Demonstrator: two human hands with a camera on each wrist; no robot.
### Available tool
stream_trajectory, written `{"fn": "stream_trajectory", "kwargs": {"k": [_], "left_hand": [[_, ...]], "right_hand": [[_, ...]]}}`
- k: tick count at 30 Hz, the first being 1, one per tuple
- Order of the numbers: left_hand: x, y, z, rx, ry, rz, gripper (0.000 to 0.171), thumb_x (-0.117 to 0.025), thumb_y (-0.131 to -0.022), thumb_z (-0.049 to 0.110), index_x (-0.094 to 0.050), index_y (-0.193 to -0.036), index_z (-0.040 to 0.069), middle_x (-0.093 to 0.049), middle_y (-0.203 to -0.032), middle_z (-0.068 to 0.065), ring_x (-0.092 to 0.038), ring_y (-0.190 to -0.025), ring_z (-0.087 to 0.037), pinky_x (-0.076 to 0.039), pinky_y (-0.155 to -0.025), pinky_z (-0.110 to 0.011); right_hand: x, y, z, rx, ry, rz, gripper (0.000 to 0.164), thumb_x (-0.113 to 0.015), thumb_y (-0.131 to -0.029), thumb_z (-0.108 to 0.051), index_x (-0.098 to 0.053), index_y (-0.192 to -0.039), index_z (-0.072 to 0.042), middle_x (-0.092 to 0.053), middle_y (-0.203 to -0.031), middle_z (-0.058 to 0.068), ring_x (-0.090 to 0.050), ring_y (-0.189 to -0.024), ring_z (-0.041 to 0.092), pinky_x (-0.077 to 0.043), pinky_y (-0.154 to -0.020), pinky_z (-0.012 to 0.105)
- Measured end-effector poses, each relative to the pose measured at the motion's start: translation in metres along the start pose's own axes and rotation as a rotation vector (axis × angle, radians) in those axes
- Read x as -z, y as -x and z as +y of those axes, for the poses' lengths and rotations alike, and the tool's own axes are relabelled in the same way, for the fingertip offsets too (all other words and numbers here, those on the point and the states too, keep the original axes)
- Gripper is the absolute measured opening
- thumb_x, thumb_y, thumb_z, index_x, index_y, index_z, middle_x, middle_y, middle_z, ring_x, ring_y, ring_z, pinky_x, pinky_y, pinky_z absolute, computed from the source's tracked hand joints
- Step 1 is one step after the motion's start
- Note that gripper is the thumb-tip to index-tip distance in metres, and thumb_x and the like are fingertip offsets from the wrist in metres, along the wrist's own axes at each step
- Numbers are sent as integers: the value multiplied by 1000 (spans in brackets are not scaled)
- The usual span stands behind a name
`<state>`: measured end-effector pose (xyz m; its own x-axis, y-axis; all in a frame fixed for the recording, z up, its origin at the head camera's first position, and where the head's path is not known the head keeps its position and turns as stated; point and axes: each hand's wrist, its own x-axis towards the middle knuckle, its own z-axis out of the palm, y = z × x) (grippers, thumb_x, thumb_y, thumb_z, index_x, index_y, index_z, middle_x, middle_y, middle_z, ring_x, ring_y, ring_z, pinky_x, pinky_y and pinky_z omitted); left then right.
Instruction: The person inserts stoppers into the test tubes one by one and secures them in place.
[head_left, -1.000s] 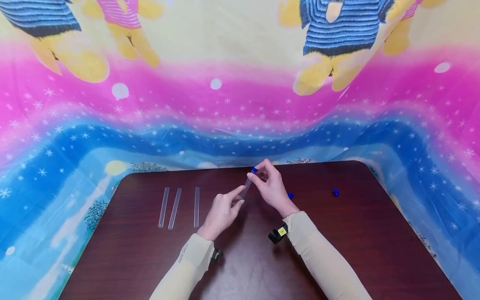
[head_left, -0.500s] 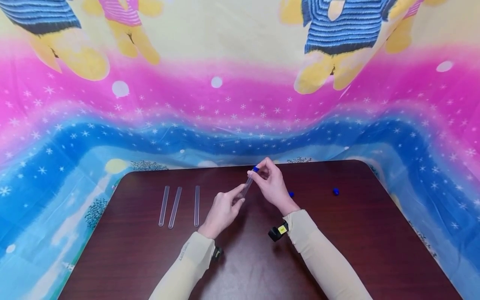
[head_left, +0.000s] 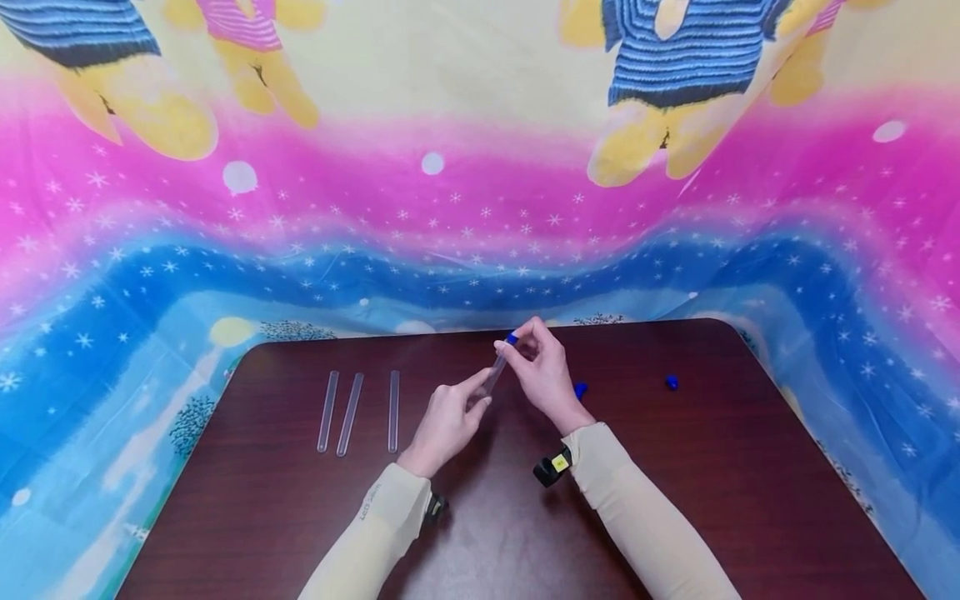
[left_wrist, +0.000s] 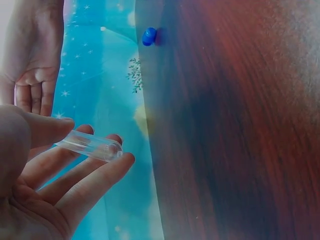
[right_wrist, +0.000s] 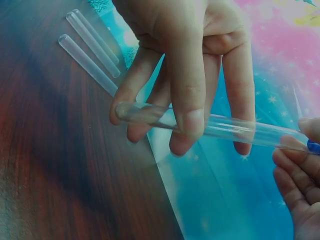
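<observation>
Clear tube (head_left: 493, 372) is pinched at its lower end by left hand (head_left: 444, 422) fingers; blue cap (head_left: 511, 338) at its top is gripped by right hand (head_left: 546, 377) fingers.

The head camera looked down from high up at the whole surface (head_left: 675, 500). Both wrist cameras sat very close, and all three saw the clear tube (head_left: 493, 374).

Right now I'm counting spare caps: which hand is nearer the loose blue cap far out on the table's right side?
Right. The right hand is nearer the blue cap; the left hand is farther away, beyond it.
</observation>
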<state>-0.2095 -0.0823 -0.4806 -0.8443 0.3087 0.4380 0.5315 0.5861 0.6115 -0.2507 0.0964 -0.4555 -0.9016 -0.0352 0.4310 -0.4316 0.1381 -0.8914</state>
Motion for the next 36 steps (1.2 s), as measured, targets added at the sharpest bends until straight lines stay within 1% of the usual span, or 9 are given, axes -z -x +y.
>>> {"fn": "stream_trajectory", "kwargs": {"k": [4,7,12,20,24,28,33,34,36], "left_hand": [[-1,0,0,10,1,-7,45,-75,-92,3,-66,-136,9,-77,-98,-5,-70,-78,-9,-52,-65,-28],[-1,0,0,6,3,-7,45,-74,-92,3,-66,-136,9,-77,-98,-6,-71,-81,-11,-53,-67,-29],[-1,0,1,7,10,-7,44,-74,-92,2,-66,-136,8,-77,-97,-6,-71,-80,-10,-54,-66,-29],[-5,4,-1,49,32,-37,46,-74,-93,4,-64,-138,7,-77,-98,-6,-72,-79,-10,-57,-71,-29],[-6,4,-1,40,22,-32,44,-74,-93,4,-65,-136,6,-77,-96,-6,-72,-76,-9,-57,-70,-29],[-5,4,0,38,11,-35,42,-73,-93,4,-65,-135,8,-77,-94,-5,-71,-74,-8,-56,-68,-27],[-4,5,0,47,8,-38,43,-73,-93,4,-65,-136,7,-77,-95,-6,-71,-74,-8,-56,-68,-27],[-3,6,1,50,7,-38,43,-73,-93,5,-64,-136,7,-77,-95,-6,-71,-74,-8,-56,-68,-27],[-2,6,1,53,3,-37,44,-73,-94,5,-64,-136,6,-77,-96,-7,-71,-74,-8,-56,-68,-26]], "right_hand": [[-1,3,1,19,15,21,22,-76,-93,-17,-57,-98,-9,-75,-90,5,-72,-88,19,-55,-84,33],[-1,3,2,31,17,29,22,-76,-93,-18,-57,-97,-10,-76,-90,2,-72,-87,18,-55,-81,31],[-1,2,5,31,12,28,24,-77,-93,-20,-57,-99,-8,-76,-90,1,-73,-87,18,-55,-79,31],[-1,3,13,-9,100,0,25,-76,-93,-30,-60,-106,-16,-75,-88,-5,-71,-83,13,-54,-76,34],[-1,2,14,-13,120,-8,26,-75,-94,-31,-59,-107,-16,-74,-88,-5,-71,-83,14,-55,-79,37],[1,0,14,-24,134,-19,26,-75,-94,-30,-59,-107,-15,-74,-87,-5,-71,-83,14,-55,-80,35],[2,-1,13,-33,121,-37,27,-76,-94,-29,-60,-108,-12,-74,-87,0,-71,-81,17,-54,-78,32],[2,-1,9,-35,121,-40,27,-76,-94,-26,-60,-108,-10,-74,-87,2,-71,-82,19,-55,-78,34],[2,-2,9,-34,121,-48,27,-77,-93,-26,-61,-109,-10,-74,-87,3,-71,-82,19,-55,-79,36]]}}
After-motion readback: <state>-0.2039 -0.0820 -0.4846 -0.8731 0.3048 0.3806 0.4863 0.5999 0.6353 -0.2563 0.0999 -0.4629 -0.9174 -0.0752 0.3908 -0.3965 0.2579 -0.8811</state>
